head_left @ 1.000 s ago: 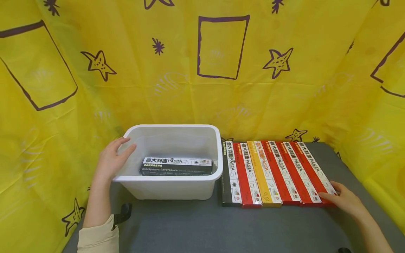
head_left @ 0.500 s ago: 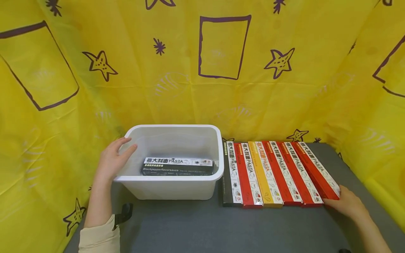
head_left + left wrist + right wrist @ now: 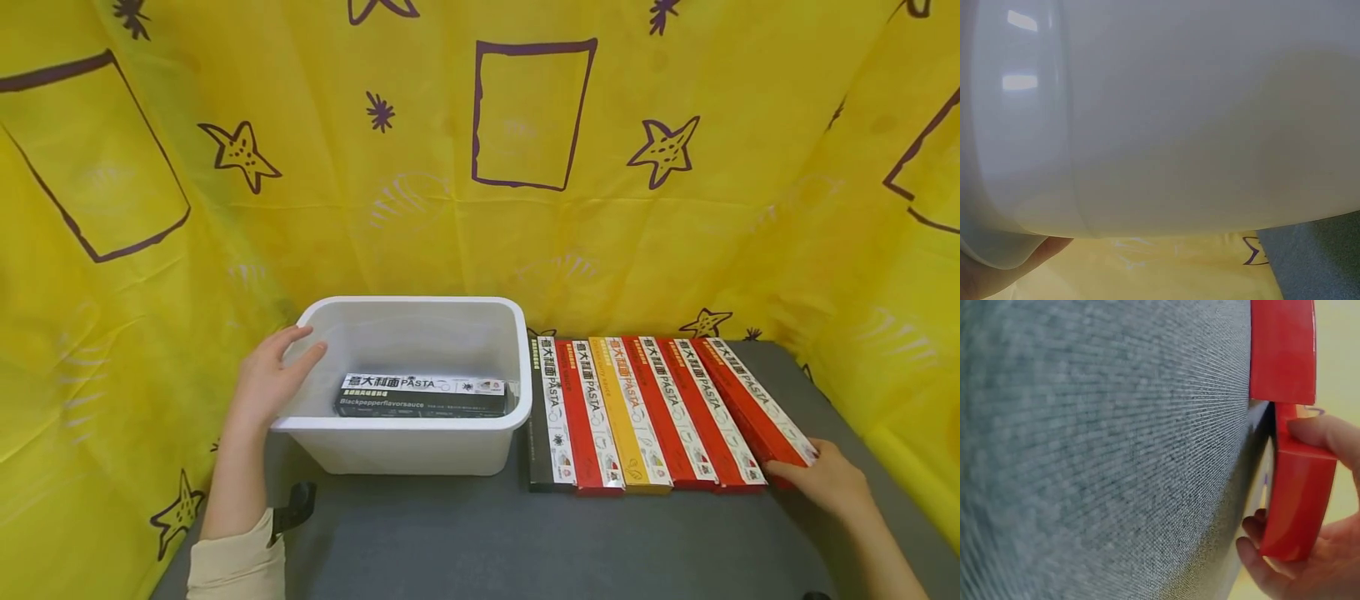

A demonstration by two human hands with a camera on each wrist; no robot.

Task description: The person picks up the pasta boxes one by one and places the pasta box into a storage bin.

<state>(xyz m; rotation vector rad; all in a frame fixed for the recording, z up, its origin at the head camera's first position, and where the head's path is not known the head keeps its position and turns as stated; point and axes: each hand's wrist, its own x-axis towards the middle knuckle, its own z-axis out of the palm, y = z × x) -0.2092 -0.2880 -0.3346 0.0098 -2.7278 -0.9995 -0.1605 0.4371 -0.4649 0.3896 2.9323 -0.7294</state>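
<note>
A white plastic bin (image 3: 420, 450) stands left of centre, and my left hand (image 3: 262, 375) rests over its left rim with thumb and fingers apart. In the left wrist view the bin's wall (image 3: 1179, 125) hides most of that hand. A black pasta box (image 3: 420, 404) lies inside the bin. My right hand (image 3: 828, 475) pinches the near end of the rightmost red pasta box (image 3: 765, 408), thumb on one side, fingers on the other. In the right wrist view that held box (image 3: 1300, 500) has its near end raised from the grey surface, beside a neighbouring red box (image 3: 1283, 350).
To the bin's right lies a row of long pasta boxes: a black one (image 3: 543, 450), an orange one (image 3: 626, 442) and several red ones, including this box (image 3: 588, 442). The grey tabletop (image 3: 487, 533) is bordered by a yellow patterned cloth (image 3: 420, 233).
My right hand has taken the rightmost red box's near end and swung it right and upward, opening a gap beside its neighbour. The left hand and the bin have not moved.
</note>
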